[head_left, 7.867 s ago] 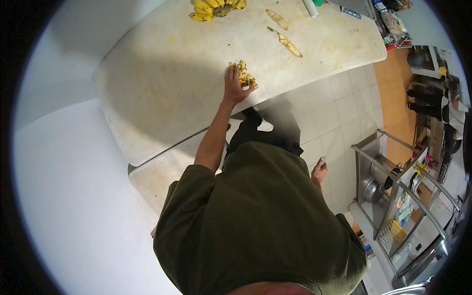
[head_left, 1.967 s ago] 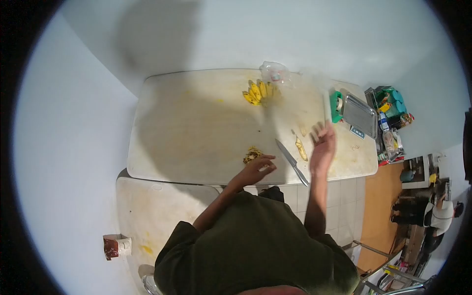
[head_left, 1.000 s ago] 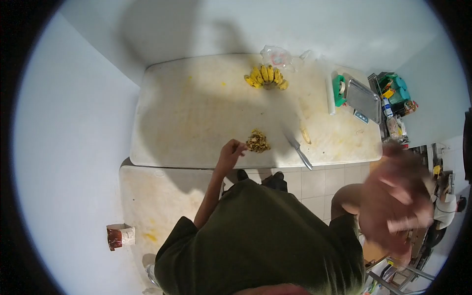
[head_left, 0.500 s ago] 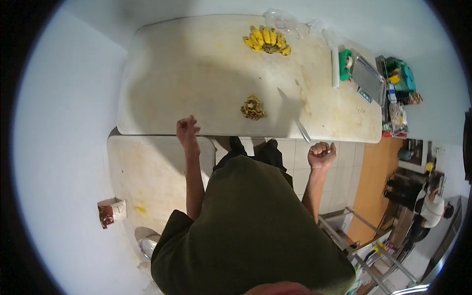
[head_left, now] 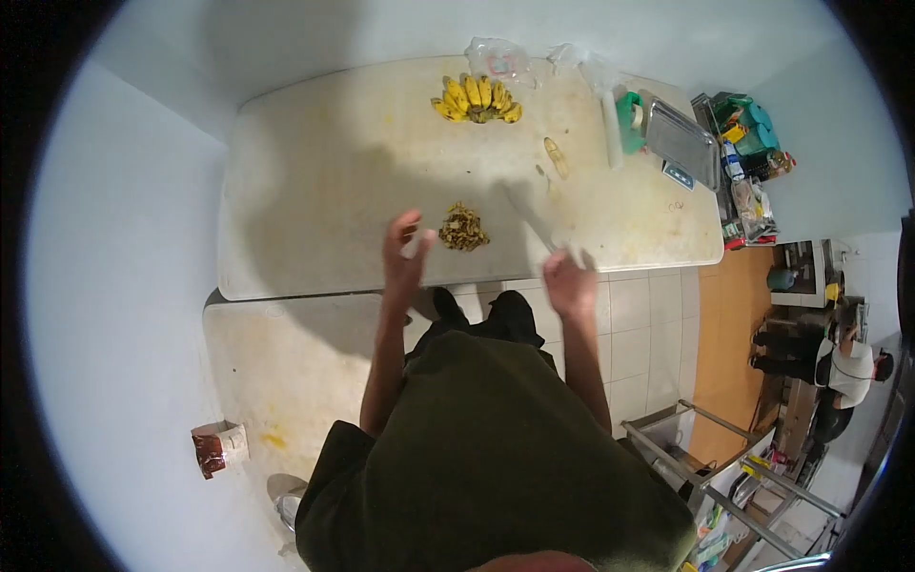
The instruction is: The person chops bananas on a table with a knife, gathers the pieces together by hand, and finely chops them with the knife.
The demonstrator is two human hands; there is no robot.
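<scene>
My right hand (head_left: 570,284), somewhat blurred, is closed at the near edge of the white table (head_left: 324,229). A knife (head_left: 532,219) extends from it, its blade pointing up and left over the tabletop; the handle is hidden in the fingers. My left hand (head_left: 405,255) holds nothing, its thumb and curved fingers apart. Just right of it lies a small heap of yellow-brown pieces (head_left: 463,229), too small to identify surely. A bunch of yellow bananas (head_left: 478,100) rests farther back. To its right is a pale, elongated piece (head_left: 556,157), which looks like a peeled banana.
Clear plastic bags (head_left: 500,62) lie at the back edge. A metal tray (head_left: 682,143) on a scale (head_left: 678,174) and a green object (head_left: 629,122) are at the right. A second table (head_left: 276,362) adjoins at left. A metal rack (head_left: 705,448) and another person (head_left: 848,372) are at lower right.
My left hand has moved right, close to the heap, with its fingers spread more. My right hand has moved left and forward with the knife. The whole view has shifted slightly.
</scene>
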